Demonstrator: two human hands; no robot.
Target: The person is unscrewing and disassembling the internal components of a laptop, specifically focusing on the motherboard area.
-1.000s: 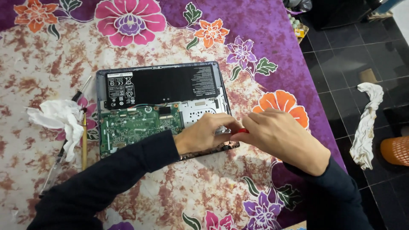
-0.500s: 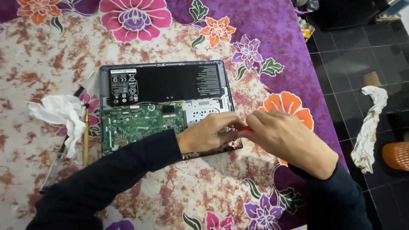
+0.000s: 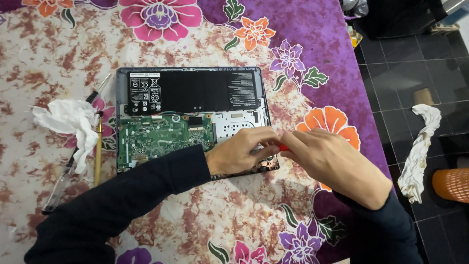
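Both hands stay at the opened laptop's (image 3: pixel 190 120) near right corner: right hand (image 3: pixel 337 164) still grasping a red tool (image 3: pixel 283 147), left hand (image 3: pixel 242 151) curled, apparently pinching something small; work continues there unchanged.

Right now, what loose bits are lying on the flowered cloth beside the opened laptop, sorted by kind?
Crumpled white tissue: 1
Long thin tools: 2, a wooden-handled one and a clear-handled one
Total: 3

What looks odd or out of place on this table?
The laptop lies with its bottom cover off, green circuit board and black battery bare. A crumpled white tissue sits left of it on the floral cloth.
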